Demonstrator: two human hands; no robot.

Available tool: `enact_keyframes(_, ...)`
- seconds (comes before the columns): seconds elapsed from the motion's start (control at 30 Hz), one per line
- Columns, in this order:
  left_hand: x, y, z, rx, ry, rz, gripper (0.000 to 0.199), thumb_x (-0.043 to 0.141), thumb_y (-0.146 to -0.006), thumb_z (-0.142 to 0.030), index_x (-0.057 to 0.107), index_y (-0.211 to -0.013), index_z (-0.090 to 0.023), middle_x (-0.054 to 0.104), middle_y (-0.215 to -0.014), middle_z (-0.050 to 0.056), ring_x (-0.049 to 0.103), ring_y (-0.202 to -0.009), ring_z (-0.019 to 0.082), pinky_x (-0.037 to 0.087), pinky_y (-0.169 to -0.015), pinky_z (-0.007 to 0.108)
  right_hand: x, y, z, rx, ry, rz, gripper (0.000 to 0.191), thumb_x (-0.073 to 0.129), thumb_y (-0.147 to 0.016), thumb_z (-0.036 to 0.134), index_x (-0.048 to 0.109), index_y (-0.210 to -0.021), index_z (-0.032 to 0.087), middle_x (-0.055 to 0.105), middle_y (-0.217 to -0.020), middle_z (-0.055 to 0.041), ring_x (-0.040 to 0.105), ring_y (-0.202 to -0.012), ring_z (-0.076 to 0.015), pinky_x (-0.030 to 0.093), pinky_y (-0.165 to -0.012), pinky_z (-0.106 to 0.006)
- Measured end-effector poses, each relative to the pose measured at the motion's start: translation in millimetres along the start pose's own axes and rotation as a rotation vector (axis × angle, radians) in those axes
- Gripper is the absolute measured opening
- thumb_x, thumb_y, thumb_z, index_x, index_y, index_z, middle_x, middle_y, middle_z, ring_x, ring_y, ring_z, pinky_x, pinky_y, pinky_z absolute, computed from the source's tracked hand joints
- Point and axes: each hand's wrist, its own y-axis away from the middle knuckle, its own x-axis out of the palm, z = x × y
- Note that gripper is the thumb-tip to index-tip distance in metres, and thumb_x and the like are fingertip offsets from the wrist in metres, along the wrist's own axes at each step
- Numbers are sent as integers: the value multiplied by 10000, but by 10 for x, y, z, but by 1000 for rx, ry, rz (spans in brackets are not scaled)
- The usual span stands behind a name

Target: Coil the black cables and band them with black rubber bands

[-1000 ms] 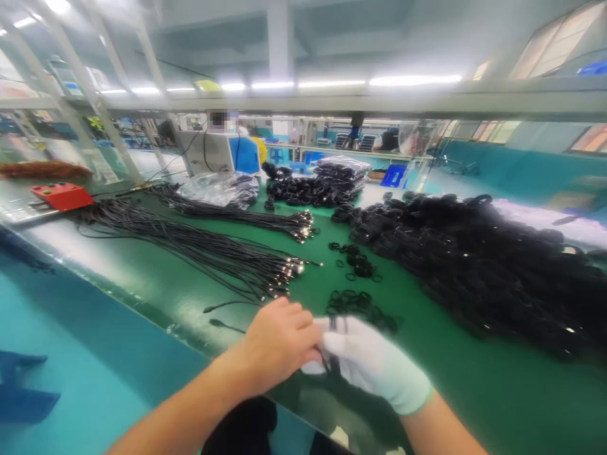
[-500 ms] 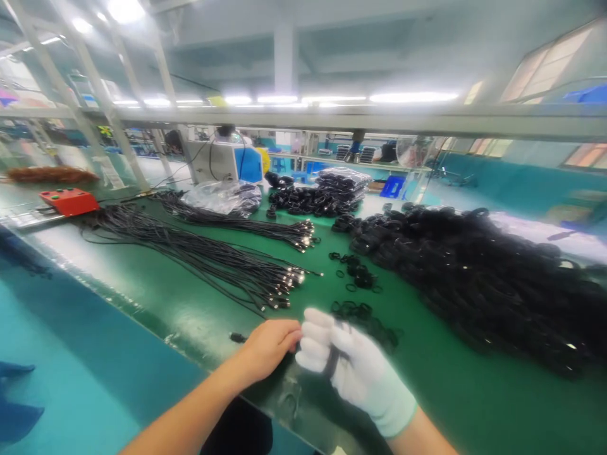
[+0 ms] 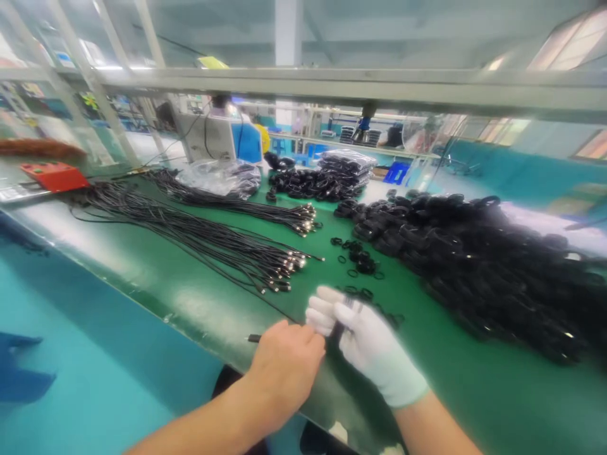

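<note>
My bare left hand (image 3: 290, 354) is closed near the table's front edge. A black cable plug (image 3: 254, 339) sticks out on its left side, and a thin dark cable runs behind the knuckles. Against its fingertips is my right hand (image 3: 363, 341), in a white glove, its fingers curled around dark strands that look like black cable (image 3: 337, 330). Blur hides how these strands lie in the palm. Beyond the hands lies a bundle of black cables (image 3: 203, 243) with metal plugs at the right end. Small black rings (image 3: 363, 260) are scattered behind the glove.
A large heap of black coils (image 3: 478, 272) covers the right side of the green table (image 3: 199, 309). Farther back are a second cable bundle (image 3: 246, 207), a clear plastic bag (image 3: 213, 178) and more black coils (image 3: 303, 183). A red control box (image 3: 55, 177) stands far left.
Both hands have shifted slightly right; the left hand has turned so its back faces up more. The plug moves with it. My view has tilted down a little.
</note>
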Motion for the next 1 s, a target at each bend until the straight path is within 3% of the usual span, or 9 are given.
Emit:
enact_keyframes(0.1, -161, -132, 207, 271, -35, -53, 191, 534, -865, -258, 528, -691, -181, 579, -666, -4, 492, -634, 160, 293, -604, 304, 56, 29, -38, 78, 116, 122, 167, 635, -821, 183, 634, -973, 115, 671, -964, -104, 611, -962, -209, 438, -902, -375)
enact_keyframes(0.17, -282, -252, 361, 387, 10, -16, 234, 568, -847, -371, 542, -711, -182, 585, -693, -11, 493, -674, 155, 309, -626, 296, 70, 51, -69, 140, 80, 233, 109, 628, -827, 189, 639, -905, 114, 658, -914, -88, 607, -913, -188, 451, -860, -359)
enact_keyframes(0.37, -307, -453, 569, 394, 273, 134, 136, 676, -771, -306, 602, -755, -193, 611, -753, -49, 527, -729, 108, 360, -701, 230, 42, 80, -174, 347, -97, 338, 342, 705, -756, 251, 592, -1035, 88, 609, -842, -78, 592, -760, -160, 466, -769, -364)
enact_keyframes(0.5, -271, -461, 533, 472, 228, 97, 127, 618, -813, -274, 612, -728, -180, 641, -839, -11, 527, -853, 154, 364, -799, 269, 37, 72, -206, 417, -55, 313, 349, 723, -708, 227, 600, -978, 43, 613, -802, -97, 618, -718, -185, 471, -746, -398)
enact_keyframes(0.57, -314, -487, 529, 475, 200, 122, 157, 589, -828, -246, 616, -689, -177, 641, -847, 7, 525, -863, 169, 374, -761, 272, 24, 76, -210, 449, -42, 302, 348, 704, -710, 241, 599, -956, 19, 632, -793, -131, 642, -711, -223, 478, -727, -435)
enact_keyframes(0.67, -351, -534, 573, 393, 400, 311, 135, 596, -817, -213, 632, -690, -183, 618, -756, -9, 542, -731, 123, 381, -637, 212, 4, 89, -204, 491, -62, 361, 386, 688, -716, 306, 583, -948, 16, 629, -747, -124, 650, -710, -256, 480, -700, -455)
enact_keyframes(0.77, -263, -498, 614, 144, 811, 452, 55, 603, -801, -225, 626, -786, -178, 590, -690, -35, 532, -611, 89, 391, -567, 180, 8, 88, -203, 535, -182, 390, 341, 723, -688, 309, 531, -862, 86, 535, -661, -13, 587, -647, -172, 462, -695, -385)
enact_keyframes(0.87, -100, -358, 570, -140, 1087, 382, 97, 547, -815, -221, 597, -873, -162, 576, -709, -31, 519, -613, 94, 397, -550, 185, 17, 65, -222, 547, -276, 384, 334, 751, -657, 256, 464, -779, 135, 464, -648, 31, 487, -588, -99, 425, -652, -296)
enact_keyframes(1.0, 49, -167, 436, -279, 1237, 189, 136, 490, -841, -219, 604, -860, -146, 598, -796, -2, 524, -725, 114, 412, -652, 213, 11, 41, -225, 424, -105, 372, 272, 698, -718, 275, 556, -861, 92, 589, -701, -57, 571, -665, -163, 455, -666, -338)
